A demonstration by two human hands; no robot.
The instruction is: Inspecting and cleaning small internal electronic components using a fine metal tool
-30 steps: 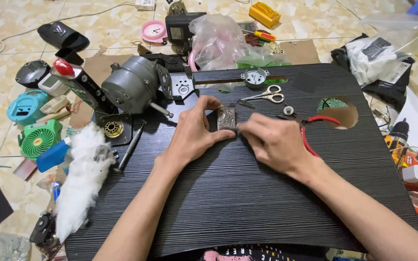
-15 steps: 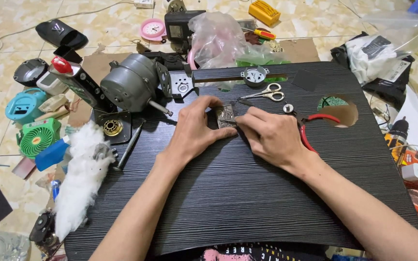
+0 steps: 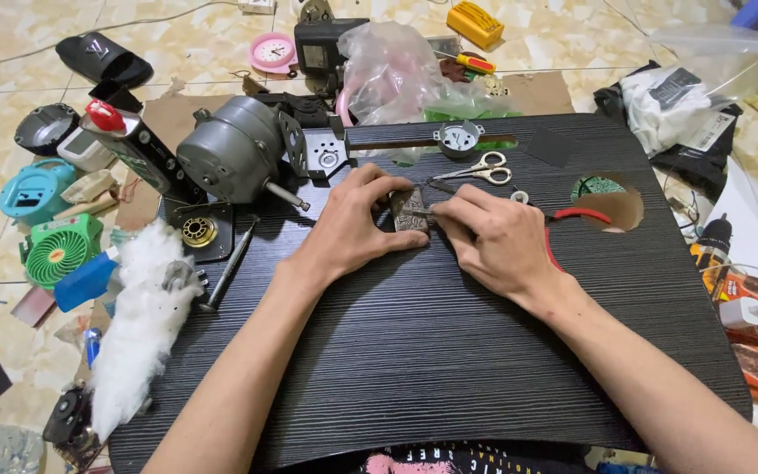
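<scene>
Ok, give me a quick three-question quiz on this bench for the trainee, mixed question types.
1. True or false: the left hand rests on the small metal part on the black board.
2. Which lies just beyond the right hand? A) scissors B) a hammer C) a cup
3. Fill in: left of the grey motor, on the floor, sits a green ____.

Key: 1 true; 2 A; 3 fan.
</scene>
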